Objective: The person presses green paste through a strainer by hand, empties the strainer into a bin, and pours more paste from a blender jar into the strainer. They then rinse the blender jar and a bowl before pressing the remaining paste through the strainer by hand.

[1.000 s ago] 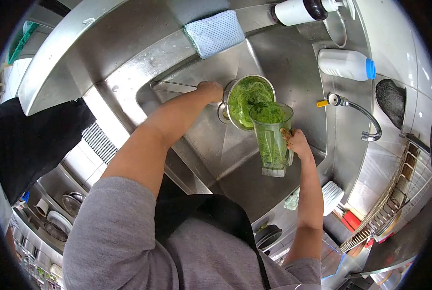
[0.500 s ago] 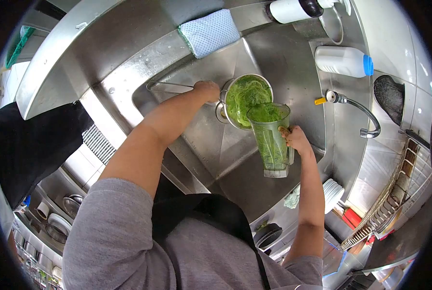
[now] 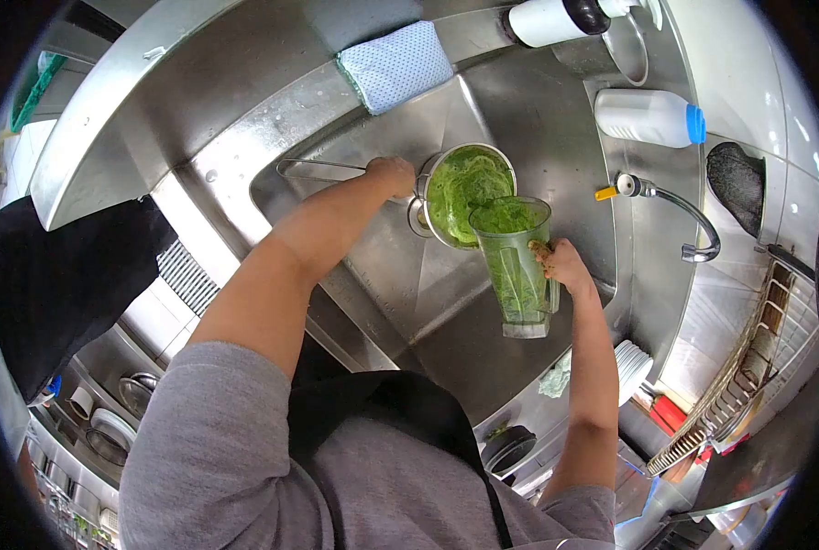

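My left hand (image 3: 392, 177) is closed around the long wire handle (image 3: 322, 163) of what looks like a strainer (image 3: 450, 192). Its round bowl holds thick green liquid (image 3: 469, 179) and sits over the sink, beside the drain (image 3: 418, 217). In my right hand (image 3: 565, 264) is the handle of a clear blender jug (image 3: 519, 284). The jug tilts, its mouth overlapping the strainer's rim, and green liquid coats its walls. A brownish patch shows at my right fingertips; I cannot make out what it is. What lies under the strainer is hidden.
A steel sink (image 3: 446, 284) surrounds both vessels. A blue-white sponge (image 3: 395, 66) rests on its far ledge. To the right are a white bottle with a blue cap (image 3: 648, 117), a faucet (image 3: 693, 220) and stacked plates (image 3: 631, 367). A person in black clothing (image 3: 65, 284) stands at the left.
The swirl of green in the strainer looks different, and somewhat less green shows in the lower part of the jug. Both hands stay nearly in place.
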`<state>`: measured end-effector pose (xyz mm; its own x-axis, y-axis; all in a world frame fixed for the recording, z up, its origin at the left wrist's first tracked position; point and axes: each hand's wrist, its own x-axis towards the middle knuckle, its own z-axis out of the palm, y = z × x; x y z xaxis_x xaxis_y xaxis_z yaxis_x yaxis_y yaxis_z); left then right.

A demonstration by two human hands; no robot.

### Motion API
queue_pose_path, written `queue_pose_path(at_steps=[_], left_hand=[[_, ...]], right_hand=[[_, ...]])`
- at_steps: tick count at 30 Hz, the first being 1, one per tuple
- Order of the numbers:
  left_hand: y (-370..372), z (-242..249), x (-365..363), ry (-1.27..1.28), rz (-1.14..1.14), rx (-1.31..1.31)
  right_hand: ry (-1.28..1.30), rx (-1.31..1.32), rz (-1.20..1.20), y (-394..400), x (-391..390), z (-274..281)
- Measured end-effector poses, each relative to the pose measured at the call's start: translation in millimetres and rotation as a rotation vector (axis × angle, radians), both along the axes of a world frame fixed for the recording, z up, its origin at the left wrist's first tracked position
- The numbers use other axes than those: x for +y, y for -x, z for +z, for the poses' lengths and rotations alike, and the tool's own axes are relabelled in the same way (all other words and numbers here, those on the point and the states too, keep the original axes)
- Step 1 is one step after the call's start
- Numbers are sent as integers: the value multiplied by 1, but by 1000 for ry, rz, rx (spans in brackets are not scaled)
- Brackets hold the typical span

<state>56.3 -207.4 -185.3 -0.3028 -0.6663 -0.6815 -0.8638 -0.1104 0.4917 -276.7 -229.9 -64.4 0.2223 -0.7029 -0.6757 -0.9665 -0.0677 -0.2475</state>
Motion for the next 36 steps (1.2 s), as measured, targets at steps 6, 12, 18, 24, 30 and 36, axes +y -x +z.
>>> queue_pose_path(at_steps=[6,12,18,24,30,36], left_hand=[[3,-15,-1,3,-29,-7],[5,-21,-1,30,-28,-4],[2,-9,0,2,24,0],[2,-8,-1,3,-15,-7],[5,-23,-1,18,-10,3],[2,-9,-1,-17,-7,-10]], right_hand=[[-24,-17,84,0,-5,-1],[-58,147,51,-23,-9,12],[-71,163,48,-12,-19,-3],[-121,133,-81,-36,-22,12],[-54,145,-206,-42,-19,19],[-87,86,-164,-39,-23,18]])
